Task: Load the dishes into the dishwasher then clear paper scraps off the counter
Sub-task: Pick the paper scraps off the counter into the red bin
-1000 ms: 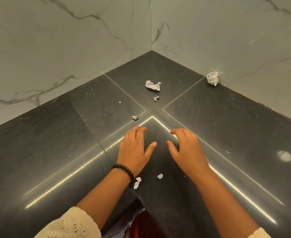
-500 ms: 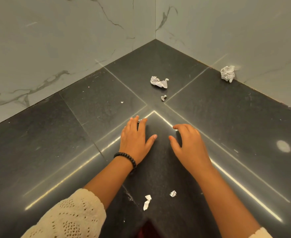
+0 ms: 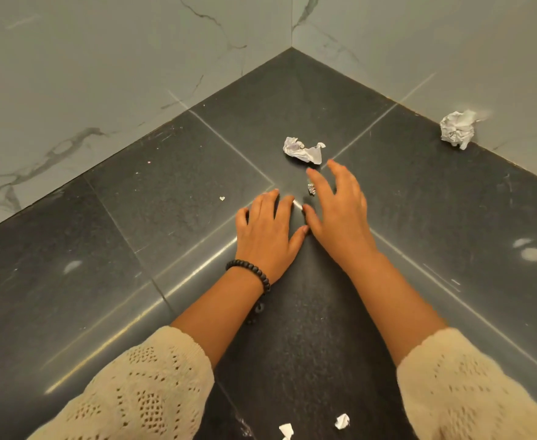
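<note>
Nearest the viewer, two small white paper scraps (image 3: 342, 421) lie on the dark stone desk (image 3: 134, 249) between two cream knitted sleeves (image 3: 140, 389). Farther out, the left hand (image 3: 268, 231), with a black bead bracelet (image 3: 250, 271) at its wrist, rests flat with fingers spread, holding nothing. The right hand (image 3: 340, 211) hovers just beside it, open and empty, fingers arched over a tiny foil-like scrap (image 3: 311, 188). Just beyond its fingertips sits a crumpled paper piece (image 3: 303, 150). A paper ball (image 3: 457, 129) rests against the right marble wall (image 3: 451, 42). The desk's bare surface stretches wide to both sides, closing at the far corner. Since half a second ago, the right hand has reached forward.
</note>
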